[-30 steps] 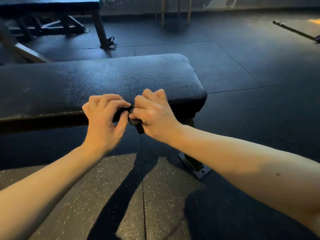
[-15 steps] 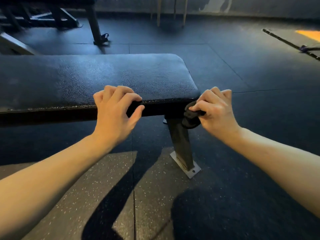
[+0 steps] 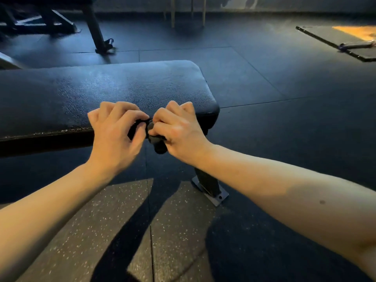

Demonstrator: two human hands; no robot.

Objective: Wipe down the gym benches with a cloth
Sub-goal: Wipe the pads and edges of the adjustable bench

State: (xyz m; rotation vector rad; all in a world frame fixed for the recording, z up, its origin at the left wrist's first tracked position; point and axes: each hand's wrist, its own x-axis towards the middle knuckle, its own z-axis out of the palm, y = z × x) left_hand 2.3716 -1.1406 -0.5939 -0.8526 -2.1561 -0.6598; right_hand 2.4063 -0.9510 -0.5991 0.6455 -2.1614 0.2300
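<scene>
A black padded gym bench (image 3: pixel 105 92) runs from the left edge to the middle of the view, its rounded end on the right. Against its near side edge my right hand (image 3: pixel 179 131) grips a small dark cloth (image 3: pixel 156 142), bunched up and partly hidden under the fingers. My left hand (image 3: pixel 116 133) is right beside it, fingers curled, pinching the cloth's other end at the bench edge. The two hands almost touch.
The bench's metal leg and bolted foot plate (image 3: pixel 213 192) stand on the rubber floor under my right forearm. A second bench's frame (image 3: pixel 97 31) is at the back left. A barbell (image 3: pixel 354 45) lies on the floor at the far right.
Half a second ago my right hand held the cloth at the bench's right end corner. It has slid left along the edge to meet my left hand, which now pinches the cloth too.
</scene>
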